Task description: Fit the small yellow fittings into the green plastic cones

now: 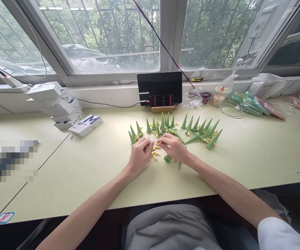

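Note:
My left hand (138,154) is closed in a pinch above the table, its fingertips turned toward the right hand. A thin pale-green tip shows just above those fingers; whether they hold it is unclear. Opposite, my right hand (174,147) pinches close to a small yellow plastic piece (156,143), but its fingertips partly hide the contact. Between and below the hands lies a loose pile of small yellow valve-like pieces (154,154). Near the right wrist, a green cone-shaped nozzle (167,159) lies with its open base showing. Behind the hands, several green nozzles (162,124) stand in an arc, some with yellow pieces attached.
Stacked white boxes (61,104) lean at the back left, with one box (86,125) in front. A phone (161,100) showing a timer rests against a black tablet (160,83). To the right are a bagged cup (220,95), a white cable (231,110) and green-blue strips (251,104).

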The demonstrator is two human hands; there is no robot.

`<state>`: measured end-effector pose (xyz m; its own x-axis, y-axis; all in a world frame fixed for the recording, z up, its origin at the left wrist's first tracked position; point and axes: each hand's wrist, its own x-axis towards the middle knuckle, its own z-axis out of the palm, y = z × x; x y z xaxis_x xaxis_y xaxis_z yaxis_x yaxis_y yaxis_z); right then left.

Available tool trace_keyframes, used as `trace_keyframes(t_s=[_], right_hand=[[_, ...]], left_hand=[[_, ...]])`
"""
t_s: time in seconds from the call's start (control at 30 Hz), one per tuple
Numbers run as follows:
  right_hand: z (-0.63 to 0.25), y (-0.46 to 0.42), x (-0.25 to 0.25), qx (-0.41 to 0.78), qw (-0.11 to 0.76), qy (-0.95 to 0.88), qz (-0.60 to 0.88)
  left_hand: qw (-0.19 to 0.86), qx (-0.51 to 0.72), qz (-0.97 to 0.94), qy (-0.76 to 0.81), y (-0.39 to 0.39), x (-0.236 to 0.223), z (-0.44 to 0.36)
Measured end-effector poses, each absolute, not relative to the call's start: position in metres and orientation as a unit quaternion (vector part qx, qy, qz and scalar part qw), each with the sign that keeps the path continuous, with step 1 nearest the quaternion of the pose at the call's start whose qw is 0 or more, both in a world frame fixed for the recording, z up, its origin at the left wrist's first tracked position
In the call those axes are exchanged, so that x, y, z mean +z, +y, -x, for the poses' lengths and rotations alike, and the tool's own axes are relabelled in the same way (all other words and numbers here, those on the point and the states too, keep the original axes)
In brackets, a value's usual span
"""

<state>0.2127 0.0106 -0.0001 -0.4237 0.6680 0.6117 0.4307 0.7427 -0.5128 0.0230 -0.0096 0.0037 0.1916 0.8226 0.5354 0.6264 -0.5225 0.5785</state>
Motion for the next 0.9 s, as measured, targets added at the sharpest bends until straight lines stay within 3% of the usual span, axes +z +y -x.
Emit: trace_keyframes(t_s=[0.9], right_hand=[[-0.2101,0.0049,-0.002,0.217,0.434,-0.817,0.312]], left_hand=[[0.121,0.45,-0.777,0.422,-0.0094,0.004,-0.0223]])
